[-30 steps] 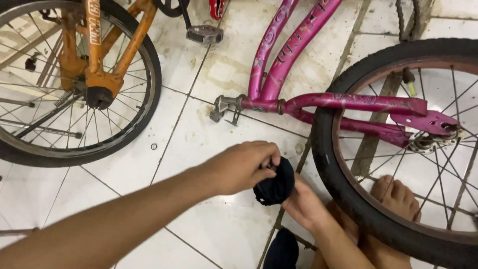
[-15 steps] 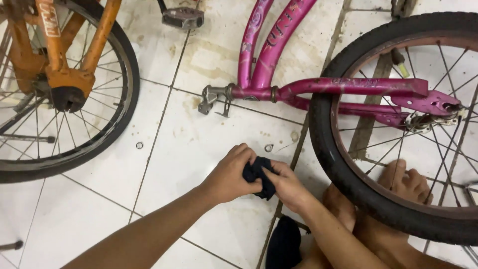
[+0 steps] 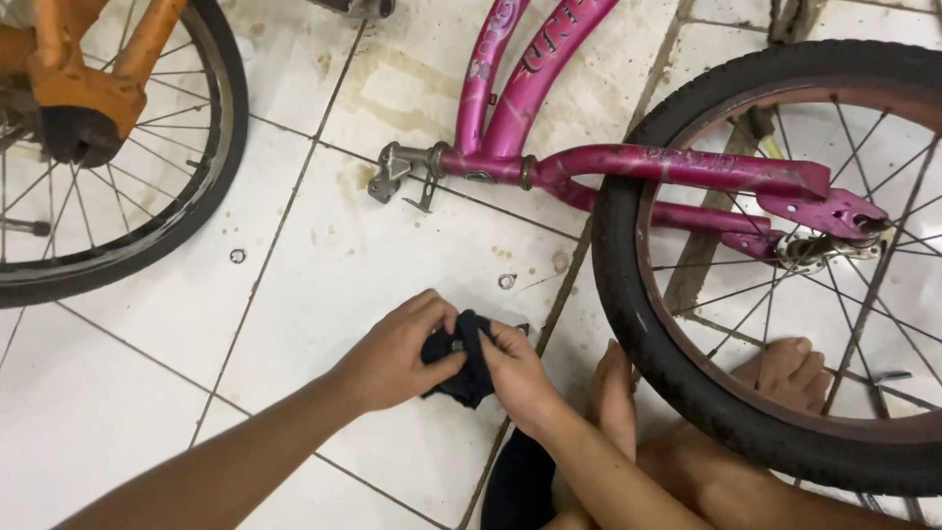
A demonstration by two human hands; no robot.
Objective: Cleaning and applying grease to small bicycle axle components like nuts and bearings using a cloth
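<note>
My left hand and my right hand both grip a small dark cloth, bunched between the fingers low in the middle of the view, just above the white tiled floor. What the cloth wraps is hidden. Beyond my hands lies a pink bicycle frame, with its bare bottom bracket end pointing left. Its rear wheel stands to the right of my hands.
An orange bicycle's wheel fills the upper left. A washer and a small metal ring lie on the stained tiles. My bare feet rest behind the pink bike's tyre, and a second dark cloth lies below my right wrist.
One second ago only my left hand held the dark cloth. My right hand has come up and closed on it, and the view has moved closer to the floor.
</note>
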